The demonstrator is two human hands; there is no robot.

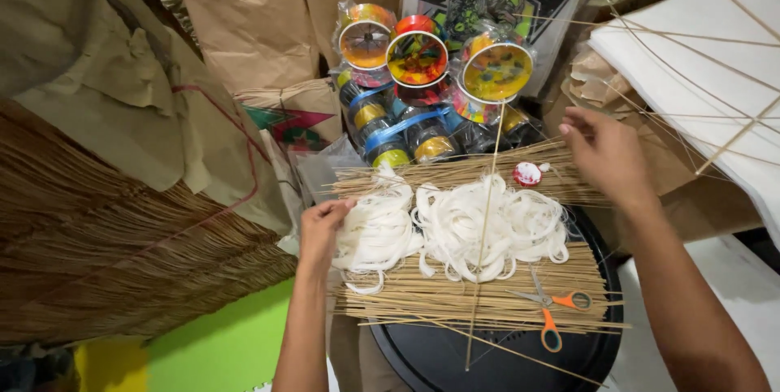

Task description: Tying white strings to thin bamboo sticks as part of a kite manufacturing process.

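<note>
My left hand [321, 225] rests its fingers on the left edge of a heap of white string [455, 225], pinching a strand. The string lies on bundles of thin bamboo sticks [487, 294] spread across a round black tray [439, 355]. My right hand [605, 152] reaches over the far bundle of sticks [455, 173], fingers curled at its right end. One long single stick [485, 229] lies across the string, running away from me. Orange-handled scissors [552, 311] lie on the near sticks. A small red and white spool [527, 173] sits by my right hand.
Colourful string reels [418, 59] in plastic stand behind the tray. Brown paper parcels [252, 30] fill the back. A big sheaf of thin sticks [106, 254] lies at left. White paper kites with stick frames [707, 67] lean at right. Green mat [219, 351] below.
</note>
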